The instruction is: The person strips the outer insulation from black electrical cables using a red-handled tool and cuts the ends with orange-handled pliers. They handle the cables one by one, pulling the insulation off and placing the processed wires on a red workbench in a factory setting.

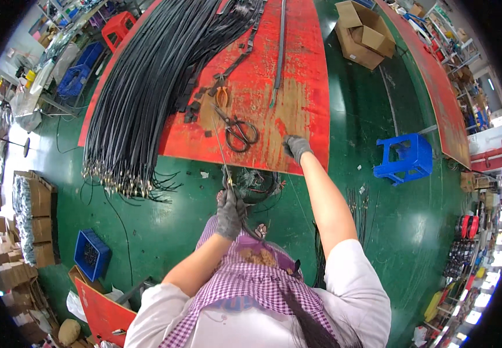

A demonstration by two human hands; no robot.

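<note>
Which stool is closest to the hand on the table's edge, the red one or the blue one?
The blue stool, on the green floor beside the right hand. The red stool stands far away, past the bundle of black cables.

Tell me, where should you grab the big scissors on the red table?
Probably by the two loop handles of the scissors, which lie flat on the red table with the loops toward the near edge and the blades pointing away. Coming from the near edge, by the right hand, keeps fingers off the blades.
</note>
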